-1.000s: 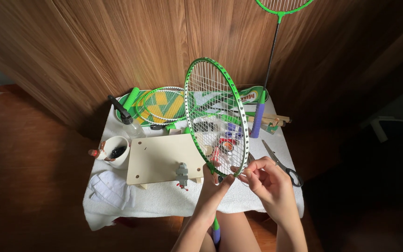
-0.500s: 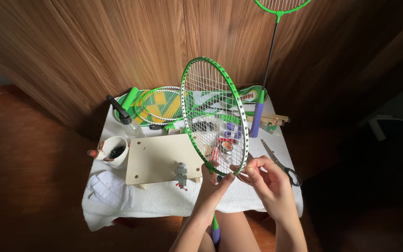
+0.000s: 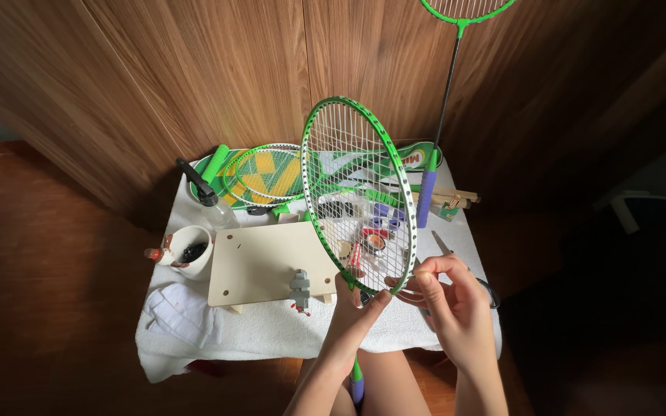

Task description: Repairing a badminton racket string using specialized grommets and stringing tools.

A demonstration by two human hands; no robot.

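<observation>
Over at the left edge of the table sit a white cup and a pale wooden board, and just right of them the left hand is curled tight around the bottom of the racket, holding it upright above the table's front edge. The right hand pinches something fine by the frame, likely string. It looks light and stiff, strings delicate: the frame's rim seems the safest grip.
</observation>
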